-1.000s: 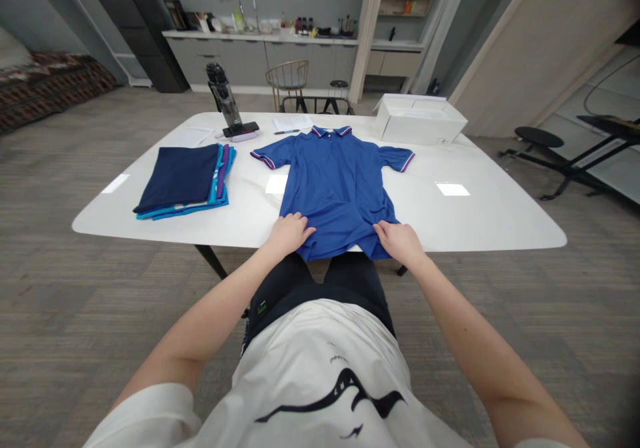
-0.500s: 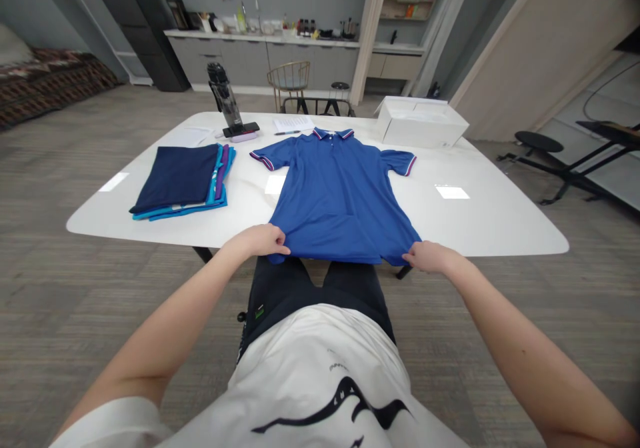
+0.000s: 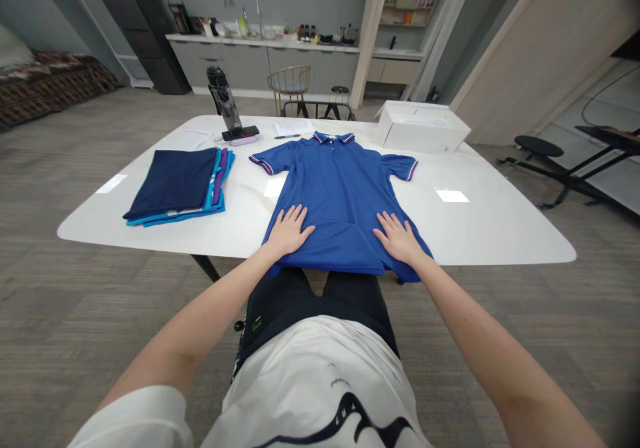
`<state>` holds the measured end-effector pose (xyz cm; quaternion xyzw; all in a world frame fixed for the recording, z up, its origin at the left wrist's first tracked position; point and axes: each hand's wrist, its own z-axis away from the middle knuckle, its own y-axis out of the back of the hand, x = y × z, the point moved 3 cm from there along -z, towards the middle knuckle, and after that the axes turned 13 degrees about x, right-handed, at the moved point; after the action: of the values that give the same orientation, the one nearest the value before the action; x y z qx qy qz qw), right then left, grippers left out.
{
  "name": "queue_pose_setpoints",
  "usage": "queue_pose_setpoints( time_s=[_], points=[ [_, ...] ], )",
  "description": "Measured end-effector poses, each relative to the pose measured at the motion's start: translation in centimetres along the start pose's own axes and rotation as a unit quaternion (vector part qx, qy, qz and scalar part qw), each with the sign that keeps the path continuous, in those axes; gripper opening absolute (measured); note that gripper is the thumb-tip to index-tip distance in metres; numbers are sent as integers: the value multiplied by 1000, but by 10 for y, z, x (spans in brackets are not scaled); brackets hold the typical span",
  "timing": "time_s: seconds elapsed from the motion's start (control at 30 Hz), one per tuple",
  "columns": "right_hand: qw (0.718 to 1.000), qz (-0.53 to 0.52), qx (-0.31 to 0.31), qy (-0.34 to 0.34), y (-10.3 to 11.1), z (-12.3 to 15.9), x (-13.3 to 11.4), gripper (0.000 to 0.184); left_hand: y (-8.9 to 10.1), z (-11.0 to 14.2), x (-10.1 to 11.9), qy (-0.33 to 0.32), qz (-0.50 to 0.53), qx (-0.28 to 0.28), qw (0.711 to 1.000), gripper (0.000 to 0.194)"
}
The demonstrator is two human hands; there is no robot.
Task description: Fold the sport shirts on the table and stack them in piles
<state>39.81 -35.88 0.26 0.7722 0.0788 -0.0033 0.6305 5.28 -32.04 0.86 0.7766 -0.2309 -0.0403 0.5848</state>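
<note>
A blue polo shirt (image 3: 340, 181) lies front side up on the white table, its collar at the far end and its hem hanging slightly over the near edge. My left hand (image 3: 289, 231) rests flat on the lower left of the shirt, fingers spread. On the lower right side, my right hand (image 3: 399, 238) also lies flat with its fingers apart. Both palms touch the fabric without gripping it. Some creases run across the cloth between the hands.
On the white table (image 3: 490, 228), a stack of folded clothes (image 3: 175, 181) lies at left. Behind it stand a handheld vacuum cleaner (image 3: 229, 105), printed paper (image 3: 295, 127) and a pen (image 3: 287, 136). A white box (image 3: 420, 128) occupies the back right. A chair (image 3: 290, 81) is beyond the table.
Both hands have let go of the shirt's bottom corners and moved up and inward onto its front, opening flat. The shirt's hem hangs slightly lower in view.
</note>
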Motion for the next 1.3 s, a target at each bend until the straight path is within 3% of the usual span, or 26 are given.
queue_pose_setpoints(
  time_s=[0.23, 0.37, 0.43, 0.5, 0.6, 0.83, 1.0, 1.07, 1.17, 1.3],
  points=[
    [997, 43, -8, -63, 1, 34, 22, 81, 8, 29, -16, 54, -39, -5, 998, 81],
    [994, 52, 4, -97, 8, 23, 14, 78, 8, 20, -13, 76, -51, 6, 996, 87],
    [996, 54, 22, -74, 12, 4, 2, 77, 5, 5, -9, 31, -36, 11, 999, 82],
    [999, 33, 33, -3, 12, -17, -12, 71, 1, -11, -8, -16, -17, 0, 1000, 75],
    [999, 3, 14, 52, 4, -36, -15, 63, -2, -23, -15, -37, -7, -22, 999, 72],
    [999, 29, 11, 43, -8, -22, 28, 65, 6, -5, -33, -62, -17, -38, 997, 71],
    [999, 37, 8, 37, -3, -17, 29, 66, 8, 0, -29, -41, -18, -32, 998, 74],
    [998, 34, 19, 39, 0, -30, 19, 67, 6, -13, -22, -38, -11, -21, 999, 71],
    [998, 4, 24, 62, 0, -67, 0, 65, -4, -52, -13, -48, 9, -5, 999, 66],
    [998, -20, -6, 57, -15, -108, -12, 64, -25, -103, -19, -53, 29, -12, 998, 65]
  ],
)
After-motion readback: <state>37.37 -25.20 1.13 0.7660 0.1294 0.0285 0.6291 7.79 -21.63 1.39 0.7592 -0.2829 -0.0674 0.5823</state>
